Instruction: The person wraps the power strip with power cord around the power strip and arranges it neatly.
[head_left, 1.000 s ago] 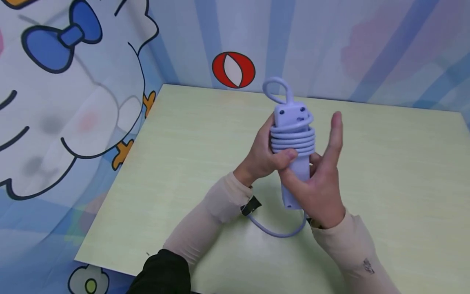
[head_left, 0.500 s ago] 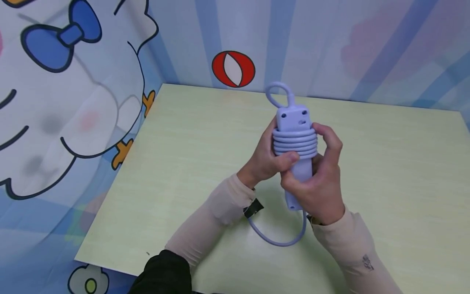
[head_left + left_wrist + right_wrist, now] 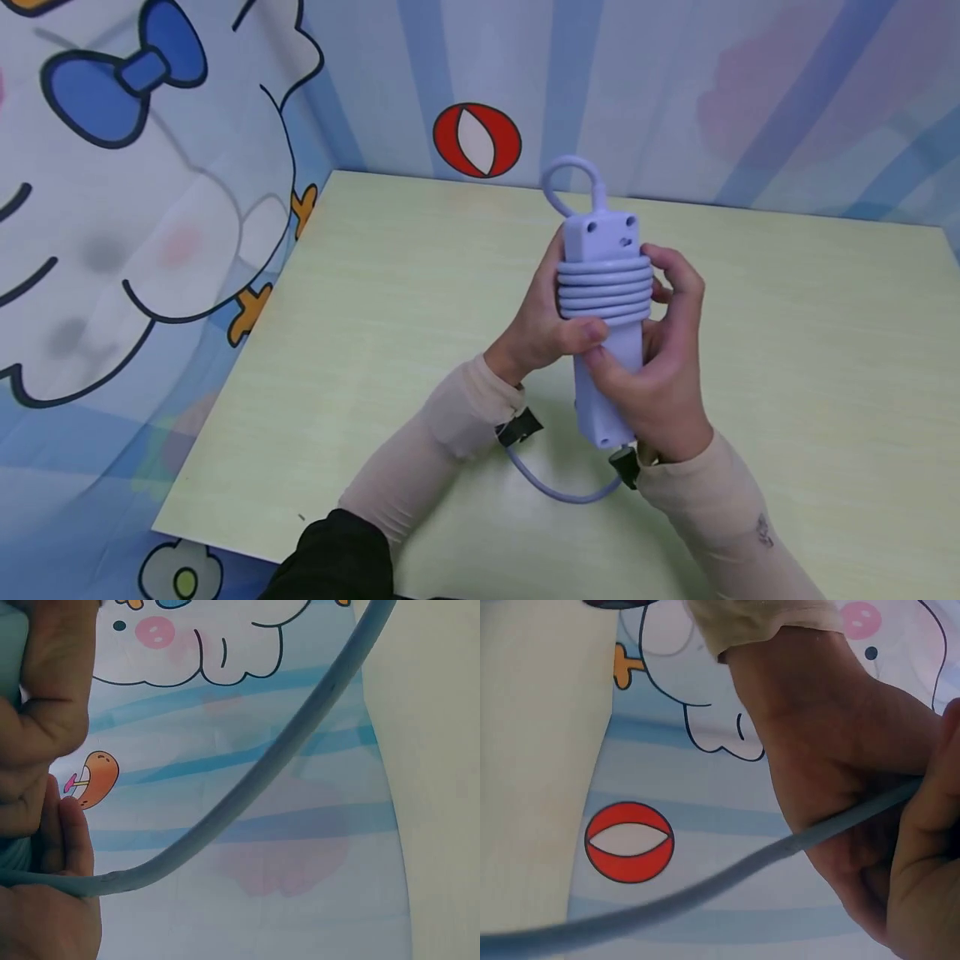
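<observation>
A pale lavender power strip (image 3: 611, 358) is held above the table by both hands, nearly upright, two dark screw holes and a small slot near its top. Its cord (image 3: 603, 292) is wound several times round the upper half, and a small loop arches from the top end. My left hand (image 3: 536, 312) grips the left side, thumb across the front below the coil. On the right, my right hand (image 3: 667, 375) holds the strip, thumb on the front and bent index finger at the coil's edge. A loose length of cord (image 3: 262, 776) hangs below, between the wrists.
Underneath is a pale yellow-green table (image 3: 360, 333). Cartoon-printed blue and white walls (image 3: 637, 83) stand behind and to the left of it. Black pieces (image 3: 519, 427) sit at both wrists, close to the hanging cord.
My right index finger has come down from pointing up and bent against the coil. A slanting turn of cord near the top now lies level with the others. The strip's bottom end has swung lower.
</observation>
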A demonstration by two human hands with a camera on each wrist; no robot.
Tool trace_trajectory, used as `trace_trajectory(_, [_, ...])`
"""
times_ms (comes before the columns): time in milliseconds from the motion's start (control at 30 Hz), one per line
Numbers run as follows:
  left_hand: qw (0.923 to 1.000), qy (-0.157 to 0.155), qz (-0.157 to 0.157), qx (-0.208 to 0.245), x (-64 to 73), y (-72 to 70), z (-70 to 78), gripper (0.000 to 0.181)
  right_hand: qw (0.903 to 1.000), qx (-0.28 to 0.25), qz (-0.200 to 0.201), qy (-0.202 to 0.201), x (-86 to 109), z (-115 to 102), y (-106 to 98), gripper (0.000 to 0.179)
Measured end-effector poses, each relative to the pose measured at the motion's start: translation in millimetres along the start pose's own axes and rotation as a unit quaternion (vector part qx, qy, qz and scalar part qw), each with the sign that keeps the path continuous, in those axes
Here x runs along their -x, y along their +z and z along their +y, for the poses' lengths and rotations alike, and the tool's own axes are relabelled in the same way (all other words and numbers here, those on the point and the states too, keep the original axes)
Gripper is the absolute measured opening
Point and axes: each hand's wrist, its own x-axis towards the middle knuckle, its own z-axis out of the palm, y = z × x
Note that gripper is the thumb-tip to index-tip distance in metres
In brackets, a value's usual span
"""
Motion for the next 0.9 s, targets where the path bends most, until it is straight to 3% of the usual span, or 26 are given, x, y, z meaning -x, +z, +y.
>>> trace_trajectory(233, [0.9979, 0.036, 0.038, -0.039, 1.5, 5.5, -4.0, 0.145, 0.9968, -0.063, -0.011, 0.046, 1.6, 2.1, -5.2, 0.080])
trace_trajectory(433, [0.9950, 0.070, 0.053, -0.047, 3.0, 8.9, -9.3, 0.127, 0.9861, -0.127, -0.013, 0.107, 5.2, 3.5, -7.3, 0.080])
trace_trajectory(667, [0.9975, 0.047, 0.049, -0.015, 2.4, 7.6, -17.3, 0.110, 0.9719, -0.189, -0.007, 0.140, 7.9, 7.3, -5.4, 0.075])
trace_trajectory(800, [0.9980, 0.043, 0.036, -0.032, 0.8, 3.8, -20.7, 0.110, 0.9654, -0.226, -0.024, 0.128, 7.2, 12.5, -4.0, 0.072])
trace_trajectory(900, [0.9975, 0.036, 0.024, -0.055, 0.3, 0.9, -20.1, 0.110, 0.9667, -0.219, -0.035, 0.127, 5.2, 15.5, -5.2, 0.073])
